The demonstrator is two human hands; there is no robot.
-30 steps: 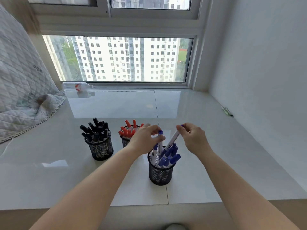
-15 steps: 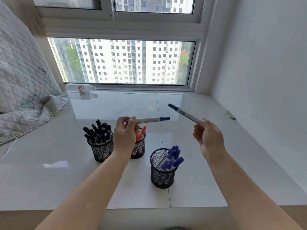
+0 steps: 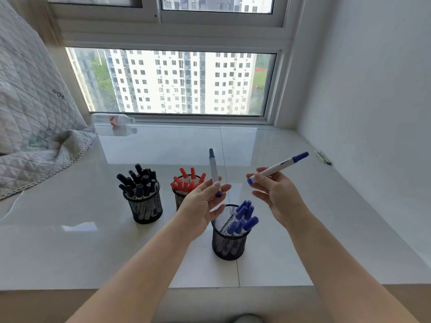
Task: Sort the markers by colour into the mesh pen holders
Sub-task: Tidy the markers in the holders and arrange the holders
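Note:
Three black mesh holders stand on the white sill. The left holder [image 3: 146,210] is full of black markers, the middle holder [image 3: 180,199] carries red ones, and the near holder [image 3: 227,243] has several blue markers. My left hand [image 3: 203,203], palm up above the near holder, grips a blue marker [image 3: 213,170] that points upward. My right hand [image 3: 274,194], to the right and at a similar height, pinches another blue marker [image 3: 279,166] slanting up to the right.
A plastic bottle [image 3: 112,119] lies by the window at the back left. A quilted blanket [image 3: 35,127] covers the left side. A small green object [image 3: 323,157] rests against the right wall. The sill's front edge [image 3: 210,286] is close to me.
Both hands drew a blue marker out of the near holder and lifted it. The left marker has swung from level to upright; the right marker has turned to point up and right.

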